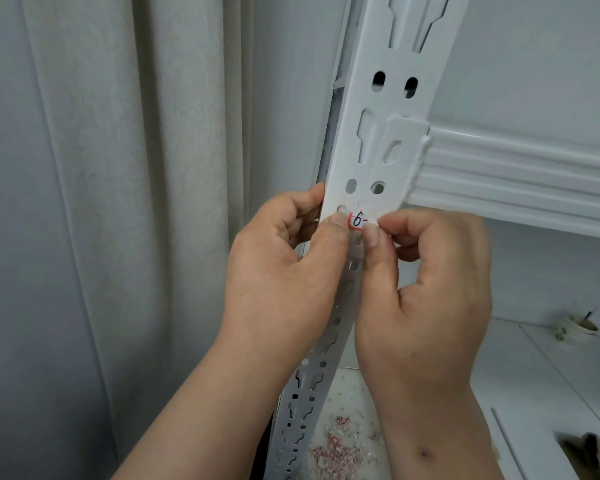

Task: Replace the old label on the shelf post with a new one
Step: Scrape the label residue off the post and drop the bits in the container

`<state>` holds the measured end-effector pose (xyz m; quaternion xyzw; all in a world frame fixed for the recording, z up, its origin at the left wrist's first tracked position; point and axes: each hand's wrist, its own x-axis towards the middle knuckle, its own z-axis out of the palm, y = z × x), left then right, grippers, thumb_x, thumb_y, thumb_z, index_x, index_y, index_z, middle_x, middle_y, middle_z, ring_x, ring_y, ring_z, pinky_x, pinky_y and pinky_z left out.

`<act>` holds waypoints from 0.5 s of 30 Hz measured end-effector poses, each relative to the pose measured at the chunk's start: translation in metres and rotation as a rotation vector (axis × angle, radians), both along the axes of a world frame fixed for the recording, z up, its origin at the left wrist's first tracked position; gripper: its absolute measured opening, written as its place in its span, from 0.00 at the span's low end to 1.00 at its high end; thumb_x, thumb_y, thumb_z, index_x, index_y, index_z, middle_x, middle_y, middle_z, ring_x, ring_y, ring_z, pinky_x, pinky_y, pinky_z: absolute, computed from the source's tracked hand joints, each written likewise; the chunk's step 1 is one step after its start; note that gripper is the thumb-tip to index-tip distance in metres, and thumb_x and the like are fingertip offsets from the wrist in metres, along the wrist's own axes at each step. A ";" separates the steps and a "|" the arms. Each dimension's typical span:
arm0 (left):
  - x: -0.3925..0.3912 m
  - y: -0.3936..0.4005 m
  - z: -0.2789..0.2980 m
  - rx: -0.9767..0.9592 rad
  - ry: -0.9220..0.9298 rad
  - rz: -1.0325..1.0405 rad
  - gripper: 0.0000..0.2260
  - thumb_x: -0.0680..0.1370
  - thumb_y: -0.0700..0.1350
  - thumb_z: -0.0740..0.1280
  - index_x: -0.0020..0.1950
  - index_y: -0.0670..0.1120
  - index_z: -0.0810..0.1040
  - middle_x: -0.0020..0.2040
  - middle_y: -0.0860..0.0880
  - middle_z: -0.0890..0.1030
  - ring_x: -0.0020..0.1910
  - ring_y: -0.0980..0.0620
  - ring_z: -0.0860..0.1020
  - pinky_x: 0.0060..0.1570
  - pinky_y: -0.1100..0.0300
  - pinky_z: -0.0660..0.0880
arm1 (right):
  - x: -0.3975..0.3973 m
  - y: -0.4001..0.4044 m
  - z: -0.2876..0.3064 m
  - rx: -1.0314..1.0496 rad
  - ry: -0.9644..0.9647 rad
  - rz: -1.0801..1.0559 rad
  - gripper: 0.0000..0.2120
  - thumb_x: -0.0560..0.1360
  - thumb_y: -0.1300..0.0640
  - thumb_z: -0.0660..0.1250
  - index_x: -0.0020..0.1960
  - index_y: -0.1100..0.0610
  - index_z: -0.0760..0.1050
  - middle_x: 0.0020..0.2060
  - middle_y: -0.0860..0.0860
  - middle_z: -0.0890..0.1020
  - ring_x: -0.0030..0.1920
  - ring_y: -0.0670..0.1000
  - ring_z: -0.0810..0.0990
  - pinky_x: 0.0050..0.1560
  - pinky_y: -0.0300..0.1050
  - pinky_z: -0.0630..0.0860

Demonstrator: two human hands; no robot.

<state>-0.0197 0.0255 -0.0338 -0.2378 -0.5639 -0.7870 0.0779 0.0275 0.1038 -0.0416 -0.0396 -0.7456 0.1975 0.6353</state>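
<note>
Both thumbs are pressing the label [359, 220] against the shelf post [371, 161]: left hand [284, 271] is curling round the post's edge, right hand [426, 299] is pinching the label's right end.

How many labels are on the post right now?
1. A single red-bordered label sits on the white shelf post, just below the shelf beam, between the left hand and right hand. The hands may hide others.

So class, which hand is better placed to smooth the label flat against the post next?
Probably the left hand: its thumb already lies on the label against the shelf post, while the right hand pinches the label's other end.
</note>
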 end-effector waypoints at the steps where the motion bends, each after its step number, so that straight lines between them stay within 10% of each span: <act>1: 0.001 0.000 0.001 -0.003 0.002 0.001 0.08 0.76 0.42 0.70 0.55 0.48 0.82 0.48 0.54 0.87 0.49 0.60 0.84 0.49 0.66 0.79 | -0.001 0.001 0.000 -0.002 -0.004 -0.002 0.01 0.75 0.60 0.67 0.45 0.58 0.76 0.42 0.47 0.74 0.43 0.51 0.75 0.44 0.58 0.74; 15: -0.002 0.000 -0.002 -0.015 0.019 0.011 0.10 0.76 0.45 0.70 0.56 0.48 0.82 0.48 0.54 0.87 0.50 0.58 0.84 0.51 0.62 0.80 | 0.002 -0.001 -0.010 -0.044 -0.017 0.014 0.04 0.77 0.58 0.60 0.46 0.50 0.67 0.40 0.44 0.69 0.42 0.46 0.69 0.46 0.44 0.67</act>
